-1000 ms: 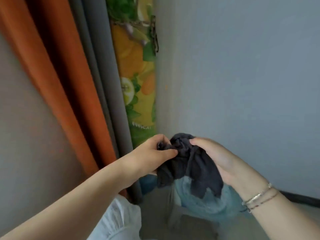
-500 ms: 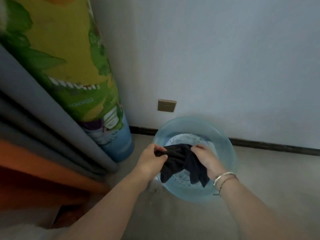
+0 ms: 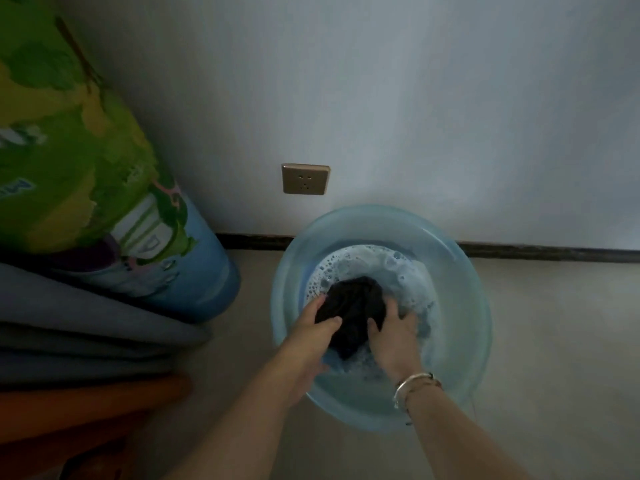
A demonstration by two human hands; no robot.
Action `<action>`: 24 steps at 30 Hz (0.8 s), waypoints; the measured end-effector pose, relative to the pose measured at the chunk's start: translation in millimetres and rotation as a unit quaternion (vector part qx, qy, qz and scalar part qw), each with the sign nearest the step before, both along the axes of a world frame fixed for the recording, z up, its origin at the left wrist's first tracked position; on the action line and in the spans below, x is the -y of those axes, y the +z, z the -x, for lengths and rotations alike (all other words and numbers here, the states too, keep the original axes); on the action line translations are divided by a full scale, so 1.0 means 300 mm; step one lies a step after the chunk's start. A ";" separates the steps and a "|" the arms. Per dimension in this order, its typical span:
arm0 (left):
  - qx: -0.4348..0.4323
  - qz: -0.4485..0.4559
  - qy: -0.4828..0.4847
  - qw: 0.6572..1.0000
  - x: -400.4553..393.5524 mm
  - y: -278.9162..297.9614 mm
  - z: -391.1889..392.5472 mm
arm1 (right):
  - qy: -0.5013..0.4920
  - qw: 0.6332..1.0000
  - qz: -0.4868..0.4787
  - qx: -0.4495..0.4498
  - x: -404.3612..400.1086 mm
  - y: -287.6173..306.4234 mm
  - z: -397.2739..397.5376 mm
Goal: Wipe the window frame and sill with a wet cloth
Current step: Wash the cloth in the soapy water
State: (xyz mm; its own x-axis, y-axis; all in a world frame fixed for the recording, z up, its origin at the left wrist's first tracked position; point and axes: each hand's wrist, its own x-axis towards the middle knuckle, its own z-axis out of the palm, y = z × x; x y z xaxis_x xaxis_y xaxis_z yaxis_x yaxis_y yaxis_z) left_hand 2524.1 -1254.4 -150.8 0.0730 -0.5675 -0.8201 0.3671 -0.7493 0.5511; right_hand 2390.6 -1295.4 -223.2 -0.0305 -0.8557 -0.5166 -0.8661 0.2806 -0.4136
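A dark grey cloth (image 3: 353,306) is bunched in the foamy water of a pale blue plastic basin (image 3: 460,306) on the floor by the wall. My left hand (image 3: 311,336) grips the cloth's left side with curled fingers. My right hand (image 3: 394,332), with bracelets at the wrist, grips its right side, fingers partly in the suds. The window frame and sill are out of view.
A rolled green and blue printed mat (image 3: 114,202) stands at the left against the wall. Grey curtain folds (image 3: 86,327) and an orange curtain (image 3: 79,407) lie lower left. A gold wall socket (image 3: 305,179) sits above the dark skirting board (image 3: 540,252).
My view has tilted down from the curtains to the floor. Both hands have lowered the cloth from the air above the basin into the soapy water.
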 end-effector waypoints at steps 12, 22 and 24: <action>-0.013 -0.046 0.027 0.998 0.041 -0.153 0.013 | -0.018 0.991 0.102 -0.086 0.065 -0.038 0.012; -0.059 -0.080 0.085 0.991 0.062 -0.140 0.010 | -0.304 0.812 -0.152 0.475 0.010 0.127 -0.094; -0.081 -0.075 0.129 0.986 0.068 -0.149 0.025 | -0.261 0.834 -0.171 0.456 -0.015 0.165 -0.115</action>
